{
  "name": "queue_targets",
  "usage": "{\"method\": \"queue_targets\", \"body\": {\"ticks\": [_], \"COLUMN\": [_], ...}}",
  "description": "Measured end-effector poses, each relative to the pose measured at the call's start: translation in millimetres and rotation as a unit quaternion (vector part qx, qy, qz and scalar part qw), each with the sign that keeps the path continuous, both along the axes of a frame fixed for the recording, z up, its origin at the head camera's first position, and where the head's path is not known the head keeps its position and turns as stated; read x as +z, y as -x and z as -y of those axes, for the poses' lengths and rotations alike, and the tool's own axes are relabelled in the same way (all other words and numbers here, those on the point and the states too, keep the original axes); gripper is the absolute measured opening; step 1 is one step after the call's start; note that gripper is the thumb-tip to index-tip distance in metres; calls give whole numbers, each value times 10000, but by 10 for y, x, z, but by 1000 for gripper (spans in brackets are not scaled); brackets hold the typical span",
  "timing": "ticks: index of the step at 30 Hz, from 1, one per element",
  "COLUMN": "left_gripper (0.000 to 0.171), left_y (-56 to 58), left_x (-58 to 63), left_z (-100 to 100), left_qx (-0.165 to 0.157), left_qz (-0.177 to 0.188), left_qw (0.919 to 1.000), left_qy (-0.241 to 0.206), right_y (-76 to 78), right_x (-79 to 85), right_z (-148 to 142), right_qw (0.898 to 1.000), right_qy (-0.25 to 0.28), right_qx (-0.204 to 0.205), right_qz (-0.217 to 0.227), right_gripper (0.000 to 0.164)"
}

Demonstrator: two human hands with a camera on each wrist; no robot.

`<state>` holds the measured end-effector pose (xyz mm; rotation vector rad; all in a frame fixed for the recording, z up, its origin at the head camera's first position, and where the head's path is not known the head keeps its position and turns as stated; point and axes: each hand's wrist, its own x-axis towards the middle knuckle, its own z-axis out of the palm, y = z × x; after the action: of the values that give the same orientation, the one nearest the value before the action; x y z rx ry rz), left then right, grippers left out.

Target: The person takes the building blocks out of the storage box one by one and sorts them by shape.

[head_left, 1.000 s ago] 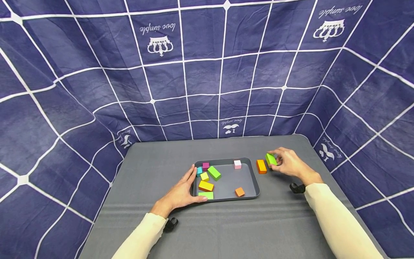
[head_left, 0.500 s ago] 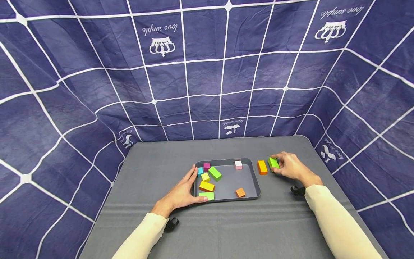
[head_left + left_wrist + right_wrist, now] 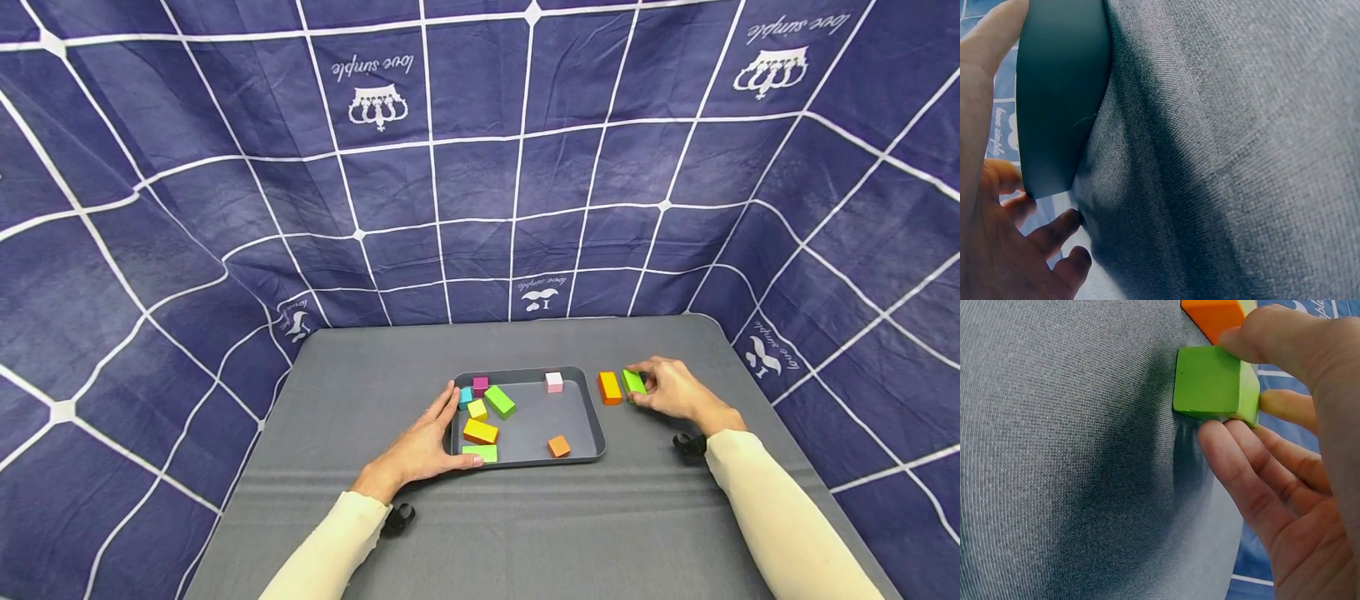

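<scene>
My left hand (image 3: 423, 440) spans the left end of a dark grey tray (image 3: 527, 462), fingers spread along its left side and thumb at the front rim. In the left wrist view, fingers (image 3: 1054, 234) touch or lie close to the tray wall (image 3: 1063, 100). To the right of the tray, my right hand (image 3: 672, 388) pinches a green block (image 3: 633, 382) between thumb and fingers. The right wrist view has that block's end face (image 3: 1207, 380) low at the cloth; whether it fully rests there is unclear. Just left of it lies an orange block (image 3: 610, 388).
Inside the tray sit a green block (image 3: 500, 402), a yellow-orange block (image 3: 480, 432), a light green block (image 3: 480, 453), a yellow cube (image 3: 477, 409), a teal cube (image 3: 466, 397), a magenta cube (image 3: 481, 387), a pink cube (image 3: 553, 382) and an orange cube (image 3: 558, 447). Blue curtains surround the table.
The right hand has brought the green block lower and slightly nearer, from a tilted pose to lying beside the orange block. The left hand and tray stay put.
</scene>
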<state>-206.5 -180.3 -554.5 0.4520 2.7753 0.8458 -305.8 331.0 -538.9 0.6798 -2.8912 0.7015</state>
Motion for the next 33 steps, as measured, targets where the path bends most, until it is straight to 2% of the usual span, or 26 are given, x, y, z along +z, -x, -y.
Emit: {"method": "queue_targets", "body": {"ticks": [10, 15, 20, 26, 33], "left_gripper": [139, 139, 138, 138, 138], "left_y": [-10, -16, -15, -14, -8], "left_x": [-6, -1, 6, 6, -2], "left_z": [-6, -2, 8, 15, 12], "left_qx": [7, 20, 22, 22, 3], "left_qz": [5, 25, 23, 39, 37], "left_qw": [10000, 10000, 10000, 10000, 10000], "left_qy": [-4, -21, -15, -36, -30], "right_y": [-42, -68, -132, -181, -227], "right_x": [43, 66, 117, 195, 257], "right_z": [6, 24, 85, 239, 488], "right_qw": [9999, 9998, 9997, 9990, 9974], "right_qy": [-26, -154, -67, -29, -58], "right_qx": [-60, -133, -186, 70, 453], "right_qz": [114, -24, -154, -445, -566], "right_gripper": [56, 62, 62, 58, 55]}}
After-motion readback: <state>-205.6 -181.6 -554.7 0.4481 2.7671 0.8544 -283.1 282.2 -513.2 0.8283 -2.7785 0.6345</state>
